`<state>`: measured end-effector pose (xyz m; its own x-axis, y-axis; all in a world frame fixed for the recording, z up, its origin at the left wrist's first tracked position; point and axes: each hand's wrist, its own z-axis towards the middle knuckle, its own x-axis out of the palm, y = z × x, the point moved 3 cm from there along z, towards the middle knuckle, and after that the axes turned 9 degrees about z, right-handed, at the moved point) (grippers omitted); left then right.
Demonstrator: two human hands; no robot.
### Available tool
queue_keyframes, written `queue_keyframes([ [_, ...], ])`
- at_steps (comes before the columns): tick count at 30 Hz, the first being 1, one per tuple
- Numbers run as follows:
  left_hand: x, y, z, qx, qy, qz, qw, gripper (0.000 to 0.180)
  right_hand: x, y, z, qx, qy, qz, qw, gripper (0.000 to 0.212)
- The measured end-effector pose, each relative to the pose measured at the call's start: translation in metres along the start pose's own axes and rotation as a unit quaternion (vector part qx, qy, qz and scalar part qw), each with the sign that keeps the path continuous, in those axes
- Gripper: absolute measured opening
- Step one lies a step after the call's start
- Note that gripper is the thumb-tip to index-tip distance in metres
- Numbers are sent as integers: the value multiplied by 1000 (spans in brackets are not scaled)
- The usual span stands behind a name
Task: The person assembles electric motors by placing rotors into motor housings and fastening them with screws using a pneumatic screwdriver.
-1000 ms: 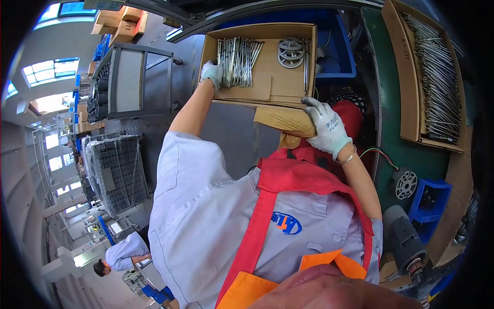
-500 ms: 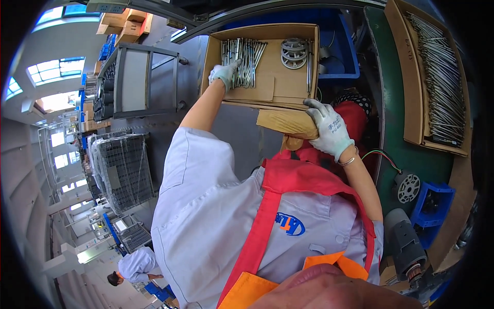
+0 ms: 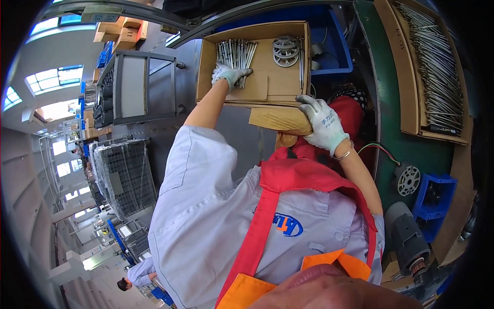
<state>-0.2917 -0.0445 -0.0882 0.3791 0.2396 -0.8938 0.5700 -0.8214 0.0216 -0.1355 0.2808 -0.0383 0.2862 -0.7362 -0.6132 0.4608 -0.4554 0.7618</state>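
Note:
A shallow cardboard box (image 3: 278, 91) holds a bundle of long thin metal rods (image 3: 237, 51) and a small stack of round slotted metal motor covers (image 3: 285, 51). In its white glove, my left hand (image 3: 226, 75) lies across the lower part of the rods. Its thumb stretches out to the right, away from the fingers, over the rods. My gloved right hand (image 3: 324, 123) is closed on the near right edge of a brown cardboard flap (image 3: 280, 121), just outside the box's near side. Its thumb side touches the box corner; part of its grip is hidden.
To the right, a green bench (image 3: 383, 103) carries another box of metal rods (image 3: 437, 67), a wired motor part (image 3: 408, 180), a blue bin (image 3: 435, 195) and a grey motor (image 3: 405, 226). Behind the box sits a blue crate (image 3: 334, 56). A metal cart (image 3: 146, 87) stands left.
My left hand has shifted down along the rods, and its thumb now reaches out to the right. The right hand keeps its hold on the flap. The whole view has shifted slightly.

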Motion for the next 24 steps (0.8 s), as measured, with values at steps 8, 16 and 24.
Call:
queue_keyframes([
  [8, -4, 22, 26, -28, -50, -26, 998, 107, -4, 2, 0, 8, 0, 5, 1000, 53],
  [16, -6, 3, 8, -5, -92, 40, 995, 110, -6, 0, 0, 12, -4, 4, 1000, 52],
  [24, -1, -2, 11, 12, -57, 18, 998, 109, -3, 0, -2, 7, -22, 4, 1000, 51],
])
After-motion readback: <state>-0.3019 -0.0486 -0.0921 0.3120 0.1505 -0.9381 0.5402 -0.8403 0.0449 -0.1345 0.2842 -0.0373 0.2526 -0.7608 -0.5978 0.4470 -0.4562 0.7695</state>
